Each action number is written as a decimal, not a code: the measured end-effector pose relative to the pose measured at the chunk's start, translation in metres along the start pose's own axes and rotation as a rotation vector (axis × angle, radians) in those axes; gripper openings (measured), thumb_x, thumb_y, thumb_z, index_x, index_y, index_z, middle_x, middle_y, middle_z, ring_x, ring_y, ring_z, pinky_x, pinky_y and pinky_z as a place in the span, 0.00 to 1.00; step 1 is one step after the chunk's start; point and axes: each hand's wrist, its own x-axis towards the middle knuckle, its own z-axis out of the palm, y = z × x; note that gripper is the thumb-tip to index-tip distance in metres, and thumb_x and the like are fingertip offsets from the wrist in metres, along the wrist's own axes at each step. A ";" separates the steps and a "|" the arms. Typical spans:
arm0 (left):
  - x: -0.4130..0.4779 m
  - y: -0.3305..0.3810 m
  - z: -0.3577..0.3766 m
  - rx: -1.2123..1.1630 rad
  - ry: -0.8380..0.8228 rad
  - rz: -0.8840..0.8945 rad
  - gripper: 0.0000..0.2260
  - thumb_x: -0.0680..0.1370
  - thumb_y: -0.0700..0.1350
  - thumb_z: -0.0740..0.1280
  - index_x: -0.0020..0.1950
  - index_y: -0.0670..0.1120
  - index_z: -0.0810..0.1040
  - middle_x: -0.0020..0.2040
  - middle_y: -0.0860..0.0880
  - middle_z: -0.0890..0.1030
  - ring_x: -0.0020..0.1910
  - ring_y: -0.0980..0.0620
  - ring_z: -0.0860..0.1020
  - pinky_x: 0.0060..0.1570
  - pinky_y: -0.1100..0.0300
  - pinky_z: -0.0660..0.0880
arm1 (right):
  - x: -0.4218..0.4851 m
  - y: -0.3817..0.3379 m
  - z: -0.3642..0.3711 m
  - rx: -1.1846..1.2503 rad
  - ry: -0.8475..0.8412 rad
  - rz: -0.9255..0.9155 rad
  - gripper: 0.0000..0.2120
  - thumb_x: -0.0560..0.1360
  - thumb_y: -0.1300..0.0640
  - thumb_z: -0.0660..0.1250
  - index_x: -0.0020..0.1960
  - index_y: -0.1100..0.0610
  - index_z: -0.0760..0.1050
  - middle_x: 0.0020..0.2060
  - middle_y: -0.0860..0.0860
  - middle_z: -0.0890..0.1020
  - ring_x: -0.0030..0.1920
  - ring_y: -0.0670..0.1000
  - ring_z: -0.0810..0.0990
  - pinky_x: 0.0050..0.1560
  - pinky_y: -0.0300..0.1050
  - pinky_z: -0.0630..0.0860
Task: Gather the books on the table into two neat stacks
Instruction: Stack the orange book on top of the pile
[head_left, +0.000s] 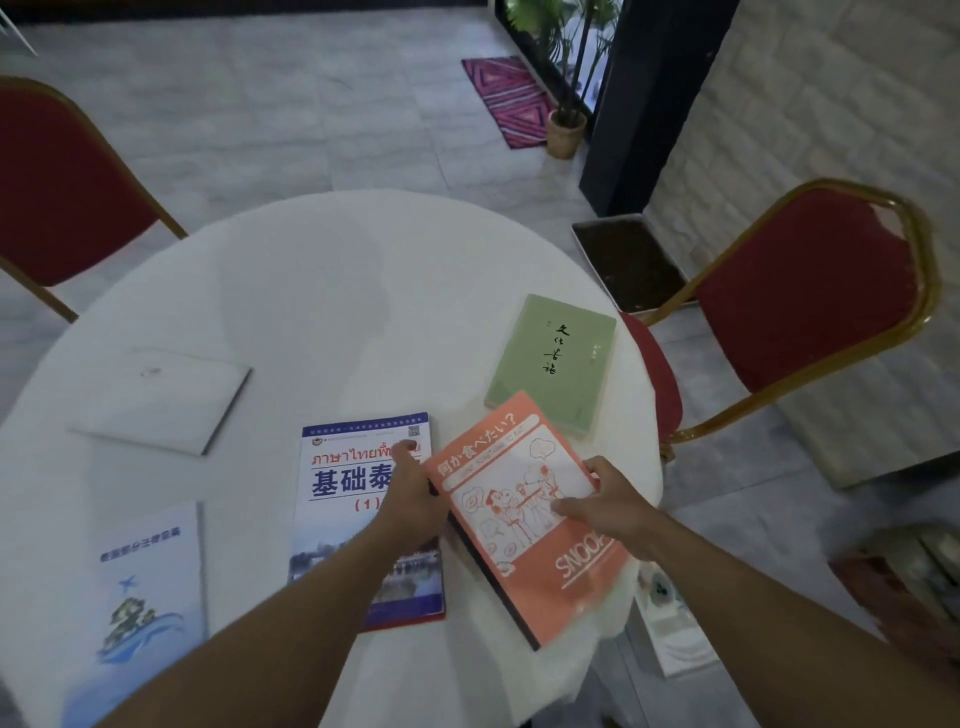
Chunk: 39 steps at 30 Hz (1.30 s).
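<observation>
Several books lie on a round white table. An orange book with a cartoon cover sits tilted at the front right, overlapping the corner of a green book. My right hand grips the orange book's right edge, thumb on the cover. My left hand holds its left edge, resting over a blue and white language book. A white book lies at the left, and a pale blue booklet at the front left.
Red chairs with gold frames stand at the left and right of the table. A dark tray lies on the floor past the table. A potted plant and a pink mat are farther back.
</observation>
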 end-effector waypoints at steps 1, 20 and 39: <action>-0.001 -0.001 -0.009 -0.058 0.048 -0.008 0.38 0.76 0.40 0.72 0.74 0.50 0.48 0.46 0.50 0.80 0.44 0.56 0.80 0.36 0.66 0.76 | -0.001 -0.006 0.010 0.025 -0.016 -0.002 0.24 0.72 0.60 0.76 0.61 0.54 0.68 0.54 0.54 0.82 0.47 0.56 0.87 0.41 0.50 0.85; -0.010 -0.083 -0.124 0.499 0.239 0.099 0.22 0.74 0.41 0.69 0.66 0.49 0.68 0.62 0.48 0.76 0.64 0.45 0.74 0.62 0.51 0.75 | -0.002 -0.050 0.194 -0.587 0.002 -0.120 0.24 0.74 0.49 0.70 0.66 0.59 0.70 0.60 0.57 0.72 0.54 0.54 0.79 0.50 0.44 0.78; 0.002 -0.102 -0.138 0.397 0.190 -0.035 0.31 0.75 0.49 0.72 0.74 0.46 0.64 0.70 0.47 0.71 0.66 0.44 0.75 0.60 0.48 0.79 | -0.002 -0.057 0.202 -0.589 -0.047 -0.084 0.31 0.73 0.54 0.73 0.72 0.54 0.63 0.63 0.57 0.74 0.60 0.57 0.79 0.57 0.53 0.82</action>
